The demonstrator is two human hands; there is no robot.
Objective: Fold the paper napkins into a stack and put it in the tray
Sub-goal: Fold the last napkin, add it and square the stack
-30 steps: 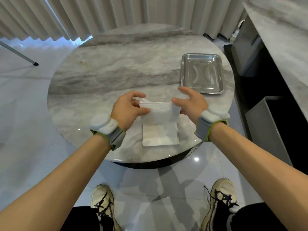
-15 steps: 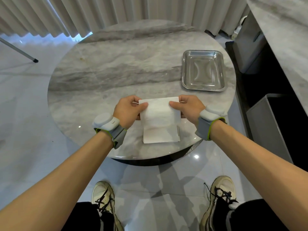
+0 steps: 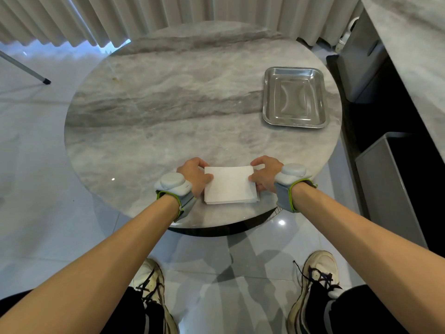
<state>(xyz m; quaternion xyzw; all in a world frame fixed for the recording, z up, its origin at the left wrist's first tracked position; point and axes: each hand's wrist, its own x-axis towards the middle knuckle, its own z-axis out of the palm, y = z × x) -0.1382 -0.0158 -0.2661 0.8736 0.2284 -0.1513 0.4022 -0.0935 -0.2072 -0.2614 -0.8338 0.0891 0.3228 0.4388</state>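
Napkin stack [image 3: 230, 184] near table [image 3: 168, 121] edge, both hands [image 3: 194, 175] [image 3: 265, 175] alongside.

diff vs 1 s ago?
The folded napkin held up by both hands has come down onto the napkin stack. Left hand and right hand now grip the stack's sides on the marble table. Metal tray unchanged, still empty.

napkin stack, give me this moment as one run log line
napkin stack: on table, near edge | left hand: grips left side | right hand: grips right side | tray: empty, far right
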